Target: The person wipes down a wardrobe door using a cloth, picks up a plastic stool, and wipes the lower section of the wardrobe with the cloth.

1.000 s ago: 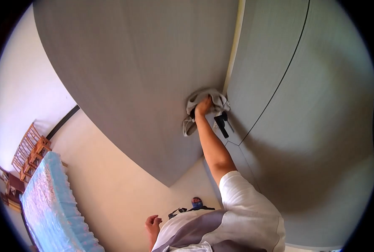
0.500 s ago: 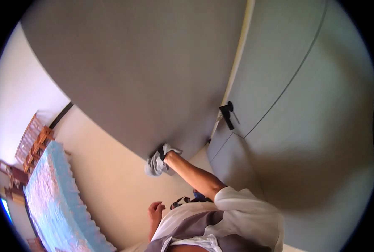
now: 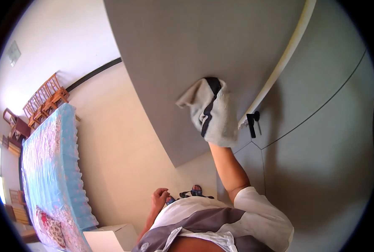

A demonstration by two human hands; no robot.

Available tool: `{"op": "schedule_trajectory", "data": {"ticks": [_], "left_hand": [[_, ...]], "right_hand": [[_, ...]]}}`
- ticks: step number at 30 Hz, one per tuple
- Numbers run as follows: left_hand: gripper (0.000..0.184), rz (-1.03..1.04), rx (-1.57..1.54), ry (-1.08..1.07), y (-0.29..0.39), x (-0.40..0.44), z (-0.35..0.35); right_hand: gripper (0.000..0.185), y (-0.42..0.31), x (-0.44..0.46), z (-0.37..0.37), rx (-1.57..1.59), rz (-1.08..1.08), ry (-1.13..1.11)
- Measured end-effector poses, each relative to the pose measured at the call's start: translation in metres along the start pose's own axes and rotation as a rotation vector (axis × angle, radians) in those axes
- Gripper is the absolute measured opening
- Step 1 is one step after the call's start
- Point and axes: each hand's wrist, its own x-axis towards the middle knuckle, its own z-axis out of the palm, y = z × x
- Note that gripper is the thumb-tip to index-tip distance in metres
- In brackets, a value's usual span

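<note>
A pale grey cloth (image 3: 220, 119) with a black stripe is draped over my right hand (image 3: 214, 109), which shows only as a shape beneath it. The cloth lies against the broad grey panel (image 3: 182, 46), left of its pale edge strip. Below the cloth, my bare right forearm reaches up from a white sleeve. My left hand (image 3: 160, 197) hangs low by my waist, fingers curled in, with nothing visible in them. Right of the cloth, a black door handle (image 3: 251, 125) sits on the grey door (image 3: 317, 168).
A bed (image 3: 48, 155) with a blue frilled cover and a patterned pillow (image 3: 50, 227) stands at the left. Wooden chairs (image 3: 48, 103) line the wall behind it. Near my left arm is a white box (image 3: 111, 239). My sandalled feet (image 3: 196, 190) stand on the beige floor (image 3: 115, 138).
My right hand has moved up the grey panel from its lower edge, and the cloth now appears larger and spread. The view has shifted, showing the white box, pillow and both feet.
</note>
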Motion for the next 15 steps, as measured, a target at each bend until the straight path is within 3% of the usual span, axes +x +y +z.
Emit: {"op": "schedule_trajectory", "data": {"ticks": [2,5,6,8,10,14,15], "left_hand": [[0.021,0.004,-0.046,0.016,-0.004,-0.003,0.0],[0.019,0.036,-0.06,0.064,-0.037,0.0,-0.007],[0.019,0.035,-0.061,0.064,-0.04,-0.002,-0.008],[0.019,0.017,-0.036,0.106,-0.039,-0.009,-0.01],[0.019,0.009,-0.057,0.106,-0.034,-0.014,-0.01],[0.019,0.003,-0.013,0.112,-0.012,-0.023,-0.009],[0.019,0.005,-0.013,0.115,-0.011,-0.022,-0.009]], "right_hand": [[0.025,-0.027,-0.006,0.012,0.405,-0.043,-0.005],[0.037,0.034,-0.065,0.096,0.292,-0.117,-0.148],[0.042,0.065,-0.091,0.131,0.388,0.003,-0.269],[0.05,0.135,-0.152,0.192,0.85,0.493,-0.482],[0.048,0.111,-0.18,0.162,1.525,0.809,-0.556],[0.041,0.103,-0.209,0.144,1.57,0.943,-0.709],[0.031,0.076,-0.192,0.131,1.849,0.796,-0.748]]}}
